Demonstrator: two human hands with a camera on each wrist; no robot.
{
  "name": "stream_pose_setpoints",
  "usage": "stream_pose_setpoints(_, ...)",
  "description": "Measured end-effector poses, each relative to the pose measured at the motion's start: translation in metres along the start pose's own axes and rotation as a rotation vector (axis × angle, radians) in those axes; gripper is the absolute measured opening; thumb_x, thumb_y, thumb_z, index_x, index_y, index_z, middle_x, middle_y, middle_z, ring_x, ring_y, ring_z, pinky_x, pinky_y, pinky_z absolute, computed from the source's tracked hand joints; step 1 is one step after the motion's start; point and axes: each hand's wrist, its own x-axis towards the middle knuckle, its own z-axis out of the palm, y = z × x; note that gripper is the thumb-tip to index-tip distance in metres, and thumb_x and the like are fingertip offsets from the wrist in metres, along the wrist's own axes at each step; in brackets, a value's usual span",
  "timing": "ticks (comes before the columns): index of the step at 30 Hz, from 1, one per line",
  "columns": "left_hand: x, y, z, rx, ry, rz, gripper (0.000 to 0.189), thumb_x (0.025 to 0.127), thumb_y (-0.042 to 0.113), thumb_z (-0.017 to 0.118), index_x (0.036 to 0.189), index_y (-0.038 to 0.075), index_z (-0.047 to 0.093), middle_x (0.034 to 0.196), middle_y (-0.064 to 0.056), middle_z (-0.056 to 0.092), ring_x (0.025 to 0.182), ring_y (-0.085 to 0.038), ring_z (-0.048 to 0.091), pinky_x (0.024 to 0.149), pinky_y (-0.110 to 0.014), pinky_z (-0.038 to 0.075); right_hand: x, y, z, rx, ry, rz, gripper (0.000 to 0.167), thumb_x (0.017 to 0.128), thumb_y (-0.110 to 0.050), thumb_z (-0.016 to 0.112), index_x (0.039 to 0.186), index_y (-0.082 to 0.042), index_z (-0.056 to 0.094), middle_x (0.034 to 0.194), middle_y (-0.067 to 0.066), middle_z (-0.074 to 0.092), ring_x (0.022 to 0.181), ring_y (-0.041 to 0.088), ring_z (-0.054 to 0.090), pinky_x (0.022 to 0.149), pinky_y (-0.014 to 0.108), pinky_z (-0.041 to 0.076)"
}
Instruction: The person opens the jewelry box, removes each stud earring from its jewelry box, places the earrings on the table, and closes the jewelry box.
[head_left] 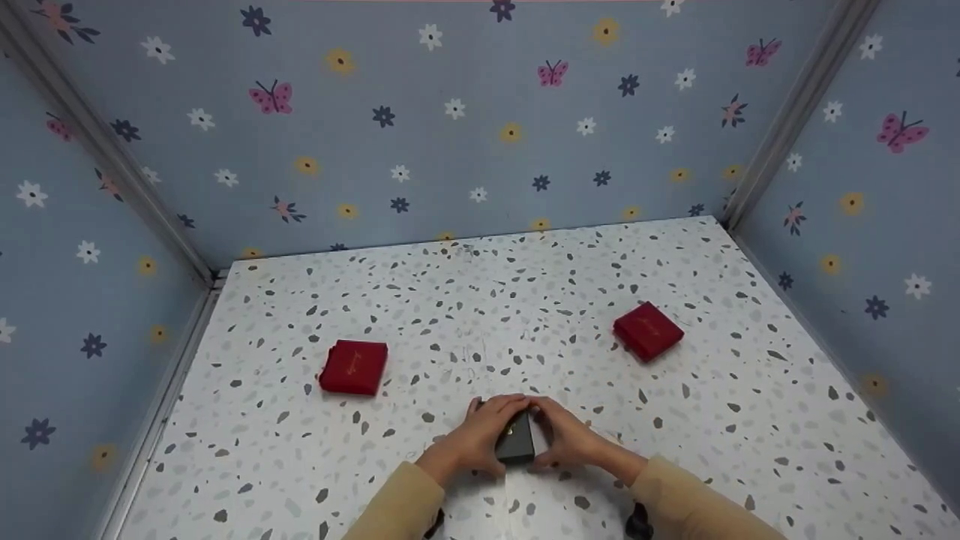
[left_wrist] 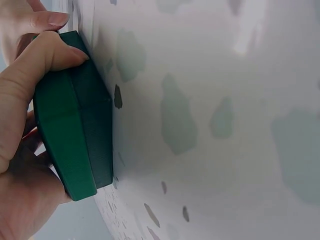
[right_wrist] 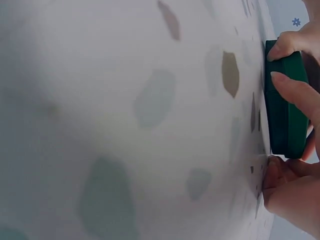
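A small dark green box (head_left: 516, 448) with bevelled corners stands low on the speckled tabletop, between both hands. In the head view a small gold mark shows on its top. My left hand (head_left: 478, 439) grips it from the left, the fingers lying over its far part. From the right, my right hand (head_left: 568, 436) curls about the box, with its fingertips close to the left hand's at the far end. Both wrist views show thumbs pressed to the side of the green box (left_wrist: 70, 120). The fingers hide part of the box (right_wrist: 285, 115).
Left of the hands lies a red square case (head_left: 355, 367) with faint gold lettering. A similar red case (head_left: 649, 331) lies turned cornerwise farther back on the right. Flower-patterned panels (head_left: 465, 150) border the white speckled tabletop (head_left: 480, 300) at the back and both sides.
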Motion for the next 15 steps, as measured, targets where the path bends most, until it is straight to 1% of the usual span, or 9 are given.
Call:
stream_pose_setpoints(3, -0.0001, -0.0005, 0.0002, -0.005, 0.004, 0.001, 0.109, 0.05, 0.021, 0.084, 0.14, 0.011, 0.023, 0.141, -0.006, 0.026, 0.128, -0.018, 0.023, 0.096, -0.057, 0.016, 0.0, 0.0019, 0.001, 0.027, -0.006, 0.007, 0.097, 0.055, -0.026, 0.083, 0.133, -0.002, 0.03, 0.127, 0.012, 0.04, 0.116, 0.026, 0.039, 0.097, 0.039, 0.031)
stream_pose_setpoints(10, -0.0004, -0.0016, 0.0014, 0.022, 0.009, 0.013, 0.11, 0.05, 0.024, 0.085, 0.14, 0.01, 0.024, 0.141, -0.007, 0.026, 0.127, -0.019, 0.023, 0.095, -0.058, 0.017, 0.0001, 0.0059, 0.0024, 0.149, -0.017, -0.068, 0.097, 0.058, -0.022, 0.083, 0.134, -0.001, 0.027, 0.128, 0.01, 0.038, 0.115, 0.024, 0.039, 0.095, 0.035, 0.033)
stream_pose_setpoints(15, -0.0003, -0.0015, 0.0018, 0.03, 0.012, 0.013, 0.111, 0.048, 0.023, 0.085, 0.139, 0.009, 0.025, 0.141, -0.008, 0.026, 0.127, -0.021, 0.024, 0.095, -0.058, 0.017, -0.0005, 0.007, 0.0041, 0.18, -0.017, -0.053, 0.098, 0.058, -0.022, 0.082, 0.135, -0.003, 0.026, 0.13, 0.008, 0.037, 0.117, 0.022, 0.037, 0.097, 0.034, 0.03)
